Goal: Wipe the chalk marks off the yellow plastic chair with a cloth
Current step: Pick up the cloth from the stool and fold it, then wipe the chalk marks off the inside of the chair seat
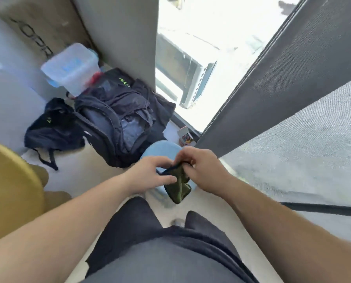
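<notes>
Seen from the head camera, a person holds a dark green cloth (178,186) at centre frame. The left hand (156,173) pinches its side and the right hand (201,168) curls over its top, each grip closed on the fabric, which hangs lengthwise toward the bottom of the frame. The yellow plastic chair (9,180) fills the left edge, well apart from the cloth and nearer the left hand; no chalk marks show. Dark backpacks (117,123) lie on the floor above.

Hard daylight pours through the window (191,48) at top centre. A dark mesh screen (293,68) slants down the right; backpacks (117,119) slump on the pale floor (88,174) at centre left.
</notes>
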Available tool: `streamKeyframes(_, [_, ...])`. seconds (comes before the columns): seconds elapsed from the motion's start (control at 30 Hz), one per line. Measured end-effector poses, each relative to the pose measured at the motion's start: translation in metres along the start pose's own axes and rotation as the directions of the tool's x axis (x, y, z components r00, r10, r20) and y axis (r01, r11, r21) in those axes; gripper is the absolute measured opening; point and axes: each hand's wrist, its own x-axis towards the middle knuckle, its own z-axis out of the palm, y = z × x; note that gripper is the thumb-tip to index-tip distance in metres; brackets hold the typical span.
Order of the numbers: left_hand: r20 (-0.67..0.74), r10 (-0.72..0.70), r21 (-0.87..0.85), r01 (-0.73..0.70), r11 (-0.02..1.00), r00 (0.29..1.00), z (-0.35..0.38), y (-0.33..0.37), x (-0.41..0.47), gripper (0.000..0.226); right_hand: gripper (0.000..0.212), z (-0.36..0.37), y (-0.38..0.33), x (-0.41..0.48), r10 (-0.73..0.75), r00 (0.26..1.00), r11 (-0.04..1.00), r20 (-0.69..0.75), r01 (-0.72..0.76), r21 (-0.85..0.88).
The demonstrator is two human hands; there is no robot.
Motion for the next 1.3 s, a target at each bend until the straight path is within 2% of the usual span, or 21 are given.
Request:
streamKeyframes(0.07, [-0.22, 0.003, -0.07, -0.019, 0.997, 0.976, 0.019, 0.01, -0.02, 0.029, 0.03, -0.009, -0.006, -0.011, -0.062, 0.998, 0.997, -0.004, 0.062, 0.055])
streamKeyframes(0.17, [-0.492, -0.106, -0.215, -0.003, 0.977, 0.864, 0.046, 0.015, -0.055, 0.024, 0.022, -0.008, -0.007, -0.028, -0.085, 0.996, 0.991, 0.017, 0.083, 0.103])
streamKeyframes(0.27, [-0.644, -0.117, -0.166, 0.01, 0.986, 0.756, 0.057, 0.014, -0.1, 0.018, 0.025, 0.004, -0.009, -0.039, -0.126, 0.985, 0.991, 0.119, 0.131, -0.031])
streamKeyframes(0.4, [-0.689, -0.051, 0.081, 0.146, 0.986, 0.723, 0.055, 0.006, -0.171, 0.009, 0.02, 0.037, -0.034, -0.052, -0.25, 0.927, 0.929, 0.28, 0.311, -0.201])
streamKeyframes(0.5, [-0.717, -0.074, 0.167, 0.273, 0.947, 0.694, 0.059, -0.015, -0.224, 0.009, 0.016, 0.074, -0.064, -0.063, -0.292, 0.907, 0.889, 0.304, 0.375, -0.263])
streamKeyframes(0.63, [-0.775, -0.237, -0.022, 0.349, 0.937, 0.587, 0.068, -0.056, -0.302, 0.012, 0.015, 0.137, -0.113, -0.076, -0.346, 0.876, 0.841, 0.335, 0.448, -0.305])
streamKeyframes(0.77, [-0.818, -0.328, -0.144, 0.385, 0.912, 0.472, 0.069, -0.104, -0.393, 0.008, 0.014, 0.223, -0.175, -0.095, -0.367, 0.85, 0.82, 0.377, 0.488, -0.3])
streamKeyframes(0.97, [-0.786, -0.437, -0.254, 0.417, 0.873, 0.436, 0.058, -0.186, -0.547, 0.01, 0.013, 0.361, -0.28, -0.143, -0.363, 0.849, 0.863, 0.384, 0.461, -0.205])
streamKeyframes(1.07, [-0.779, -0.505, -0.329, 0.445, 0.833, 0.371, 0.049, -0.214, -0.607, 0.011, 0.009, 0.408, -0.33, -0.158, -0.356, 0.843, 0.882, 0.403, 0.446, -0.152])
streamKeyframes(1.17, [-0.767, -0.553, -0.379, 0.466, 0.799, 0.324, 0.036, -0.239, -0.65, 0.007, 0.004, 0.445, -0.371, -0.161, -0.302, 0.867, 0.927, 0.396, 0.365, -0.092])
streamKeyframes(1.3, [-0.771, -0.582, -0.435, 0.455, 0.777, 0.258, 0.017, -0.276, -0.694, 0.007, 0.012, 0.496, -0.411, -0.153, -0.292, 0.872, 0.945, 0.393, 0.326, -0.021])
